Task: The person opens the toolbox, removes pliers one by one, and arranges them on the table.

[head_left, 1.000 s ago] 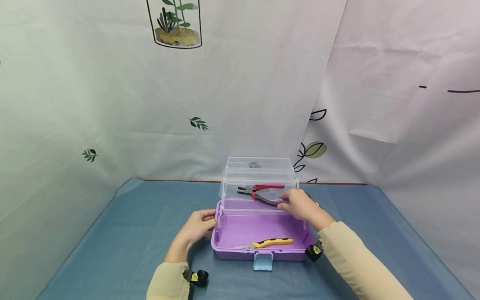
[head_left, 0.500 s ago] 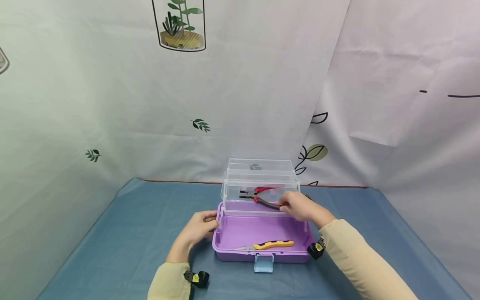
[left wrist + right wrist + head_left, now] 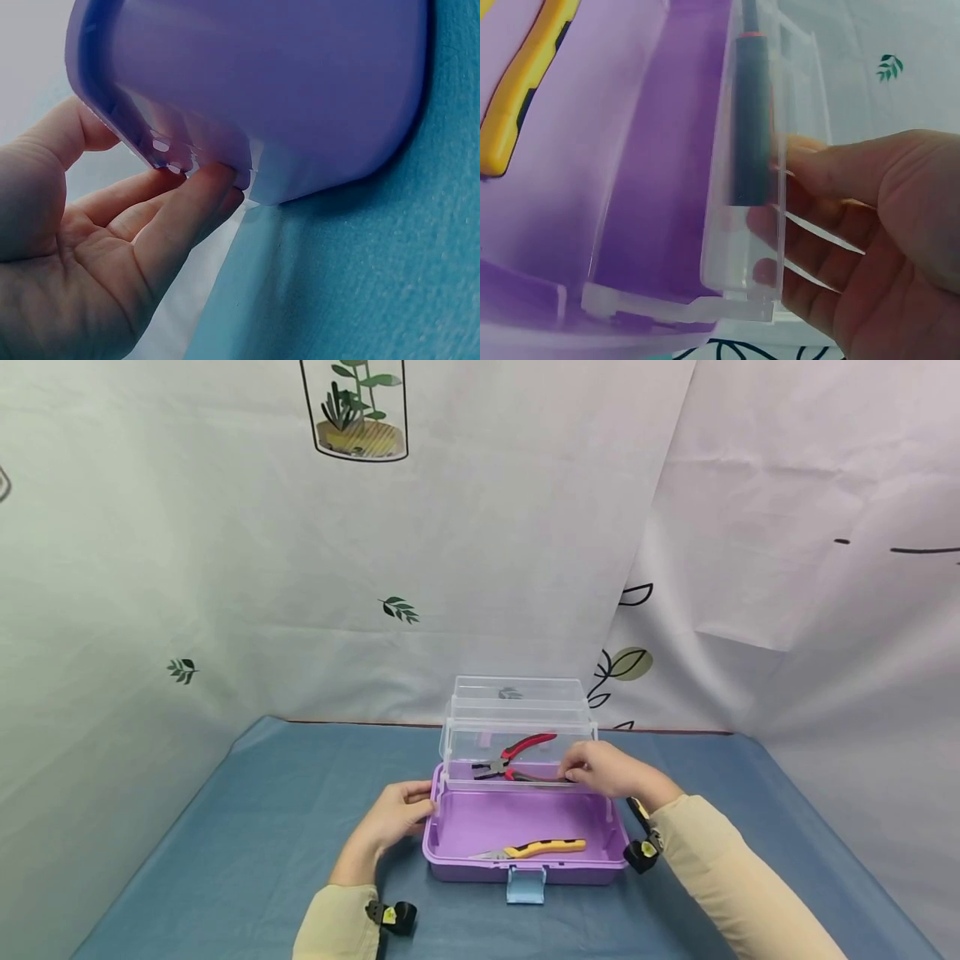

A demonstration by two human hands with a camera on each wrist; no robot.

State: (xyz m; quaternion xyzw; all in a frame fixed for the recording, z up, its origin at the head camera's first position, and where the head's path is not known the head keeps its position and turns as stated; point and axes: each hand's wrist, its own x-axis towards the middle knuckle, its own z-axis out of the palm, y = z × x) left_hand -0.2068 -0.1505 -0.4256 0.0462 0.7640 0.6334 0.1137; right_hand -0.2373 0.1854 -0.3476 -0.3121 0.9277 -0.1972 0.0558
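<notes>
My left hand (image 3: 397, 814) grips the left rim of an open purple toolbox (image 3: 525, 872). In the left wrist view its thumb (image 3: 94, 127) is on one side of the rim and the fingers press the outer wall. Red-and-black pliers (image 3: 517, 748) lie spread in the toolbox's clear raised tray (image 3: 457, 752), jaws to the left. My right hand (image 3: 611, 768) is over the tray's right end by the lower handle. In the right wrist view the black handle (image 3: 751, 127) shows through the tray wall; loosely bent fingertips lie beside it, not visibly wrapped round it.
Yellow-and-black pliers (image 3: 545, 849) lie in the toolbox's lower compartment. A light-blue latch (image 3: 527, 885) hangs at the front. The clear lid (image 3: 517, 689) stands raised behind the tray. A blue cloth (image 3: 262, 843) covers the table, with a printed curtain (image 3: 480, 527) behind.
The red-and-black pliers have dropped lower into the clear tray and turned, their jaws lower than before. My right hand has shifted slightly right. My left hand stays on the rim.
</notes>
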